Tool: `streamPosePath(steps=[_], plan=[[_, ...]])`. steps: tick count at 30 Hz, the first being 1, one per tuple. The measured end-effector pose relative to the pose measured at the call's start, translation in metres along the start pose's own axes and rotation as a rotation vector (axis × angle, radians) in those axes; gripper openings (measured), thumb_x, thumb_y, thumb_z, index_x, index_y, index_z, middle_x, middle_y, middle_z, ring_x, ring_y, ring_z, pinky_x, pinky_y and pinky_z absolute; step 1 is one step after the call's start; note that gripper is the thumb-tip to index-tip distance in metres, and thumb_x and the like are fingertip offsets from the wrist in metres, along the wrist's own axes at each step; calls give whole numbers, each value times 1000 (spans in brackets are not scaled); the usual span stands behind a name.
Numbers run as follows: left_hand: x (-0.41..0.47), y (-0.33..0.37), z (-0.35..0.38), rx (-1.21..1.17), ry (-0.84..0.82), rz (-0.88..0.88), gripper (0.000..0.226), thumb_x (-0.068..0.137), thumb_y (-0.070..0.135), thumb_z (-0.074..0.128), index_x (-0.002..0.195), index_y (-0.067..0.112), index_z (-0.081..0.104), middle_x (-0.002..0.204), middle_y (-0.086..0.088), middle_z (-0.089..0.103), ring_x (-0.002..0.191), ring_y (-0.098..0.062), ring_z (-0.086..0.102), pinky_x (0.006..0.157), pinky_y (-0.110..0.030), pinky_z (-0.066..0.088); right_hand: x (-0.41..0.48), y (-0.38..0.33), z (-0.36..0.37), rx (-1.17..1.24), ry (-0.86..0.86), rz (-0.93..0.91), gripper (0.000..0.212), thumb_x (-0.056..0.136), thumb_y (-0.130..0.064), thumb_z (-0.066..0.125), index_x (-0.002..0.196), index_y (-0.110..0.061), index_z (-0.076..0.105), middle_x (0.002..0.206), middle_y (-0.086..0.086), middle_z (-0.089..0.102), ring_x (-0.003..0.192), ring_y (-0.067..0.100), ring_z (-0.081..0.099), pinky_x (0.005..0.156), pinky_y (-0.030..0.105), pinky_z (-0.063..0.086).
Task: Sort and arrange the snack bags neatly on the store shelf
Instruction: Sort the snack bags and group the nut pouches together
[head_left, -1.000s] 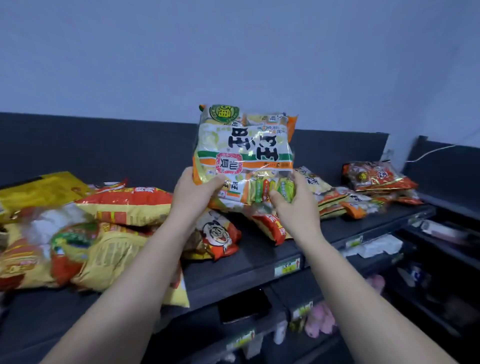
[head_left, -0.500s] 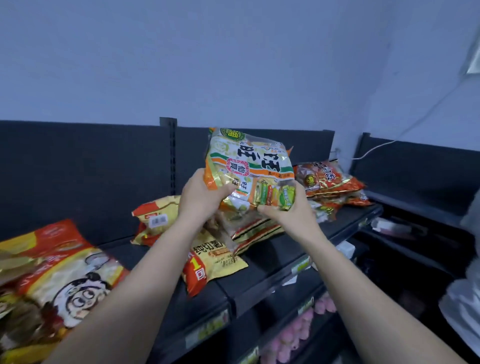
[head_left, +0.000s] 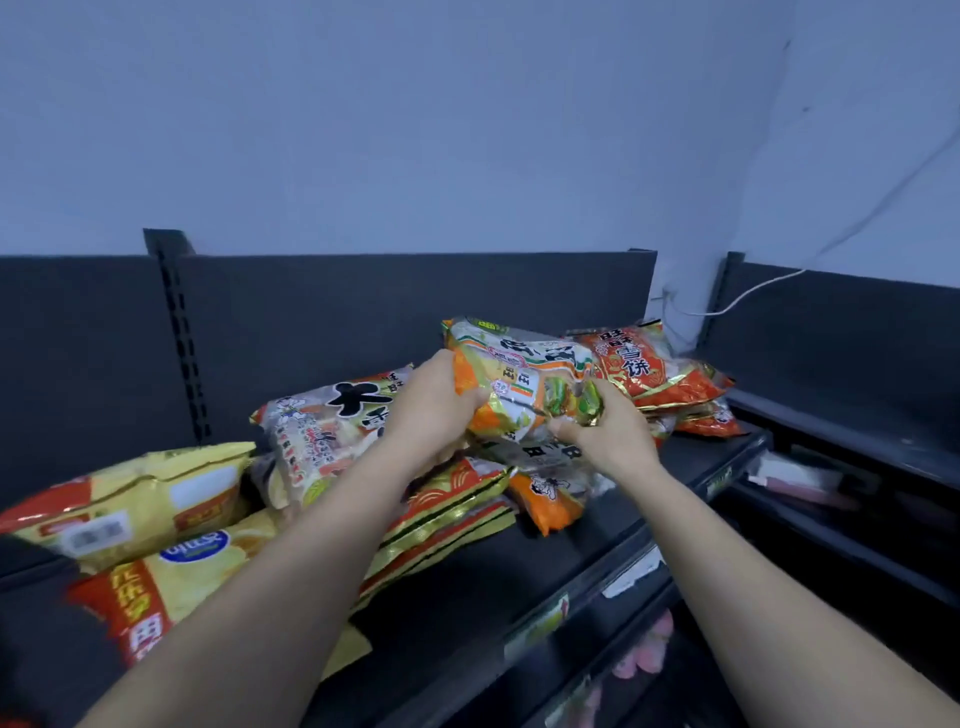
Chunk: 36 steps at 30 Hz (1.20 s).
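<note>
a dark shelf (head_left: 597, 535) with a slotted upright (head_left: 179, 338) at 10 o'clock stands against a pale blue-grey wall, with a white cable (head_left: 753, 291) at 2 o'clock and price tags (head_left: 631, 571) on its front lip. the left grip (head_left: 431, 410) and right grip (head_left: 608, 436) both clutch the orange-and-green snack bag (head_left: 524, 379) over other bags mid-shelf. at its 3 o'clock lies a red bag (head_left: 639, 364) reading "雪饼", at 9 o'clock a white bag (head_left: 332, 431) with a bold "大", and at 8 o'clock yellow bags (head_left: 130, 499).

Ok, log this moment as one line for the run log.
left hand: grips green-orange snack bag | right hand: grips same bag | bag: tilted over orange bag on shelf, beside red bags | status: not released
</note>
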<state>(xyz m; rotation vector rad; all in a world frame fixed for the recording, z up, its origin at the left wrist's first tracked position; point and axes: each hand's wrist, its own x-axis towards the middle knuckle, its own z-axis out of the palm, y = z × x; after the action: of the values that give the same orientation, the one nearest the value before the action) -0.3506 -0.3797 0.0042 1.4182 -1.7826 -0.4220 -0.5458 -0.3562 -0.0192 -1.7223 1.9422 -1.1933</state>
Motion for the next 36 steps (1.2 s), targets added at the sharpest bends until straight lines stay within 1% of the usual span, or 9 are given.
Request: streamPosePath(steps=[3, 7, 10, 13, 15, 18, 21, 27, 36], plan=[[10, 4, 34, 191, -12, -37, 36, 90, 42, 61, 113, 15, 53, 112, -3, 63, 104, -26, 58, 83, -36, 43, 27, 28, -8, -89, -60, -13, 82, 82, -36, 75, 150, -19, 32, 148, 5, 45, 135, 29, 42, 104, 41, 39], [13, -1, 67, 669, -110, -136, 42, 85, 60, 56, 100, 21, 59, 104, 1, 65, 110, -23, 54, 97, -45, 27, 50, 56, -10, -337, -240, -33, 77, 83, -43, 71, 147, -25, 34, 138, 5, 55, 126, 30, 50, 100, 42, 45], [12, 0, 81, 874, -150, -154, 53, 85, 66, 49, 110, 22, 62, 115, 1, 60, 119, -22, 45, 102, -49, 22, 61, 57, -7, -494, -347, -66, 76, 85, -42, 67, 148, -20, 30, 136, 6, 54, 125, 30, 49, 102, 45, 43], [9, 5, 82, 907, -171, -165, 59, 86, 66, 48, 120, 18, 60, 125, -2, 54, 124, -24, 39, 105, -50, 22, 66, 50, 0, -529, -342, -127, 85, 80, -33, 69, 149, -10, 23, 143, 9, 41, 133, 29, 39, 110, 49, 34], [4, 7, 76, 870, -154, -168, 56, 87, 61, 52, 120, 17, 60, 127, -3, 53, 126, -25, 39, 105, -48, 25, 66, 43, 4, -505, -268, -276, 77, 79, -31, 64, 145, -11, 30, 143, 10, 40, 133, 29, 36, 112, 46, 31], [-10, 7, 56, 807, -31, -127, 43, 89, 48, 55, 110, 12, 65, 121, -6, 57, 118, -26, 44, 97, -40, 38, 57, 25, 10, -440, -245, -456, 66, 83, -33, 62, 142, -15, 41, 145, 8, 41, 137, 27, 32, 113, 39, 26], [-31, 11, 24, 864, 89, -133, 30, 90, 30, 50, 105, 9, 65, 113, -9, 59, 111, -28, 49, 88, -37, 42, 43, 0, 26, -351, -286, -559, 58, 89, -32, 58, 142, -15, 43, 146, 7, 43, 136, 26, 34, 111, 37, 30], [-89, 1, -49, 1119, 168, -280, 22, 90, 24, 52, 108, 14, 61, 113, -4, 57, 110, -24, 48, 80, -32, 37, -5, -64, 58, -272, -363, -780, 47, 88, -31, 58, 132, -16, 52, 130, 7, 55, 124, 29, 44, 97, 40, 42], [-217, -34, -160, 1174, 242, -587, 21, 87, 15, 56, 108, 13, 58, 110, -4, 55, 111, -24, 52, 67, -32, 38, -125, -162, 110, -271, -534, -1077, 44, 89, -34, 61, 129, -20, 53, 125, 5, 56, 122, 28, 46, 94, 40, 41]])
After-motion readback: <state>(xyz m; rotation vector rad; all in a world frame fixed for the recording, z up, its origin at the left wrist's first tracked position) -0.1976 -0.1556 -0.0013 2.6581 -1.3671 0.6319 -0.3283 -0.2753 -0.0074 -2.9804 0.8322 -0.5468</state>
